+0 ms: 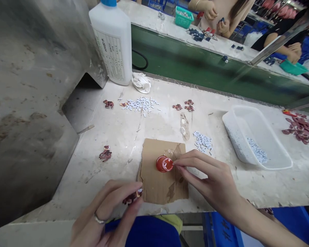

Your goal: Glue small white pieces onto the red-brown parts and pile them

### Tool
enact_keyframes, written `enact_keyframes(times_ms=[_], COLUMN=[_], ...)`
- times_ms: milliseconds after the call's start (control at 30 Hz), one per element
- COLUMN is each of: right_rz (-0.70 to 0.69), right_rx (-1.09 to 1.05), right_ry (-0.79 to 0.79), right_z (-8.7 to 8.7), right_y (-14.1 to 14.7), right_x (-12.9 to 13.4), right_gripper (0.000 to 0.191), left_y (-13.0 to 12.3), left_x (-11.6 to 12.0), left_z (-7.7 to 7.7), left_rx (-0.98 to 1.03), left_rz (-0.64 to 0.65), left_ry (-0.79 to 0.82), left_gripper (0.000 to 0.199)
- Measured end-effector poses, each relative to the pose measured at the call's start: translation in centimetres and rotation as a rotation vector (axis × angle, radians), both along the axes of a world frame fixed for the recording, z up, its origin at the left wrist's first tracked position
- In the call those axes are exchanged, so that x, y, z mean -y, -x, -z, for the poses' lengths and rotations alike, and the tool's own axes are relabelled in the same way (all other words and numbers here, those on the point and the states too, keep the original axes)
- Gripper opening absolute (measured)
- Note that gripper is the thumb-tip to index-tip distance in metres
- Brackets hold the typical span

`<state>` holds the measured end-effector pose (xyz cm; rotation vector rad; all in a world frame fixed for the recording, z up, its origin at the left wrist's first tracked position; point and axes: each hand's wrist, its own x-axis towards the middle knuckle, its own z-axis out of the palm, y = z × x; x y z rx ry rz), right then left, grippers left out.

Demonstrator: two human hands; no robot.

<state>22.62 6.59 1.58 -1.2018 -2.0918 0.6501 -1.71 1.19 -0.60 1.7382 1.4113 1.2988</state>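
Note:
A small dark red figure [130, 199] with a whitish part is pinched between the thumb and fingers of my left hand [110, 209], at the cardboard's left edge. My right hand [211, 178] has its thumb and fingertips pressed together at the rim of a small red cup [164, 164]; whatever they hold is too small to name. The cup sits on a piece of brown cardboard [157, 188]. Small pale blue-white pieces lie in a pile [203, 141] right of the cardboard and in a bigger pile [142, 104] farther back. Another dark red figure [105, 153] lies to the left.
A large white bottle [114, 44] and a crumpled white cloth [141, 82] stand behind, beside a metal housing [36, 103] at left. A translucent tub [257, 137] and reddish pieces [305, 132] are at right. Across a green partition [175, 56], two people work.

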Motion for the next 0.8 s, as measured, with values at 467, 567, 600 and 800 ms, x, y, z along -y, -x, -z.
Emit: enact_keyframes(times_ms=[467, 567, 600, 800], right_rz=[0.022, 0.063, 0.072, 0.009], right_rx=[0.032, -0.023, -0.066, -0.388], right_ry=[-0.04, -0.022, -0.006, 0.135], right_z=[0.0, -0.5, -0.8, -1.7], right_y=[-0.2, 0.3, 0.6, 3.2], right_x=[0.4, 0.6, 0.8, 1.7], right_gripper=[0.022, 0.022, 0.022, 0.02], left_y=[0.3, 0.2, 0.1, -1.4], left_x=[-0.6, -0.5, -0.4, 0.1], left_z=[-0.4, -0.1, 0.1, 0.1], left_rx=[-0.17, -0.087, -0.051, 0.187], left_rz=[0.003, 0.043, 0.012, -0.145], left_ry=[0.0, 0.065, 0.094, 0.179], left_gripper=[0.02, 0.014, 0.014, 0.022])
